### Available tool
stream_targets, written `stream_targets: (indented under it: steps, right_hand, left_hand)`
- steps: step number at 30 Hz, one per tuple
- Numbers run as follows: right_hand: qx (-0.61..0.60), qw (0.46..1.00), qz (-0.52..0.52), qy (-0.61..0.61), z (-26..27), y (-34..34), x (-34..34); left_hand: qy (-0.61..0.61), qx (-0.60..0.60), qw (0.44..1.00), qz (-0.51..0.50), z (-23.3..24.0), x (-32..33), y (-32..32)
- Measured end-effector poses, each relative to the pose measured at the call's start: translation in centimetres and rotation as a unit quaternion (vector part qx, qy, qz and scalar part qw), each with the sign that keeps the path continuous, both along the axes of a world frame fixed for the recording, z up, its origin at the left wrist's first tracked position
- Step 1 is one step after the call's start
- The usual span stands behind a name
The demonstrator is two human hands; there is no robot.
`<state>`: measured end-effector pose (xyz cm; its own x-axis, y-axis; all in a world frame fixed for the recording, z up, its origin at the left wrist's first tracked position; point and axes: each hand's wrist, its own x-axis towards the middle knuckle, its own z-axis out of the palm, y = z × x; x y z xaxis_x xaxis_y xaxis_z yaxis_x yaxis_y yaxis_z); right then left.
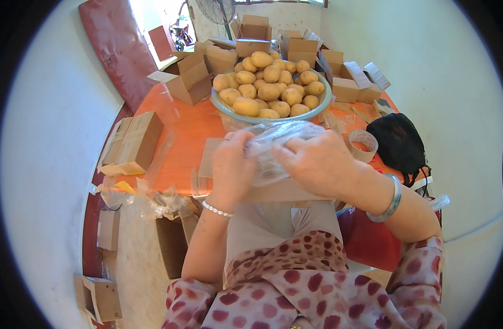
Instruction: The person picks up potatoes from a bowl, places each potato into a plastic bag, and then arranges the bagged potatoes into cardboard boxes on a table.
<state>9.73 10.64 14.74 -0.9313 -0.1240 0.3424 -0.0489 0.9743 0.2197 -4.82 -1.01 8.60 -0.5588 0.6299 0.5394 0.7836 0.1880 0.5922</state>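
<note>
Both hands grip a clear plastic bag [272,140] above a cardboard box at the table's near edge. My left hand [234,162] pinches the bag's left side between thumb and fingers. On the right side, the fingers of my right hand [317,160] are closed on the film. Beneath them the cardboard box [276,193] shows its front side and a flap at the left; the bag and hands hide its inside. Just beyond stands a round, pale blue-green basin [272,120] heaped with potatoes [268,92].
An orange-covered table [185,127] holds a taped cardboard box [132,144] at left, a tape roll [363,144] and a black bag [397,142] at right. Several open cardboard boxes [253,35] line the back. Crumpled plastic [165,203] hangs over the near left edge.
</note>
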Motion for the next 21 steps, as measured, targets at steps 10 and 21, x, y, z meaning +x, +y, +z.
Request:
stream_targets:
  steps: [10, 21]
  right_hand:
    - [-0.159, 0.946, -0.043, -0.281, -2.6, 1.5, -3.8]
    - [-0.114, 0.927, -0.002, -0.357, -1.5, 2.2, -3.6]
  left_hand:
    - [-0.197, 0.074, 0.975, -0.074, -0.4, -0.6, 0.4]
    - [-0.42, 0.114, 0.896, -0.094, 0.7, -1.1, -0.3]
